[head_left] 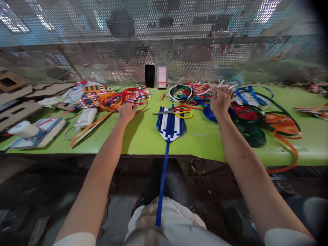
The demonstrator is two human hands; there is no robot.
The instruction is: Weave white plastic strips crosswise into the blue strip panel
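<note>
Centrally, a blue-and-white woven panel (pixel 169 125) lies flat on the green table (pixel 143 140). Its single blue strap (pixel 162 181) hangs over the near edge towards the lower middle of the frame. Neither hand touches the panel.

Left hand (pixel 127 112): left of centre, palm down, fingers curled onto the table at the near edge of the orange strap loops (pixel 111 101). It touches the loops; whether it grips one cannot be told. A red loop (pixel 133 93) lies just beyond the fingers.

Right hand (pixel 220 100): right of centre, raised slightly and closed in a fist around a bundle of pale strips (pixel 214 87) at the edge of the strap pile.

Between the hands: scissors (pixel 176 112) with yellow and red handles, just beyond the panel's far end, and a green-and-white coil (pixel 180 92) further back.

Right of the right hand the table is crowded:
- a blue coil (pixel 208 115) directly under the wrist
- a red coil (pixel 244 112)
- a dark green coil (pixel 252 135)
- a long orange strap (pixel 287 138) trailing off the near edge

Left of the left hand:
- a multicoloured woven mat (pixel 93 94) behind the orange loops
- a white glove (pixel 87 117)
- a roll of tape (pixel 24 130) on a flat pad at the far left
- cardboard pieces (pixel 17 102) at the left edge of the frame

At the back, a black phone (pixel 149 76) stands upright against a perforated metal screen (pixel 77 41) that spans the whole upper frame.
</note>
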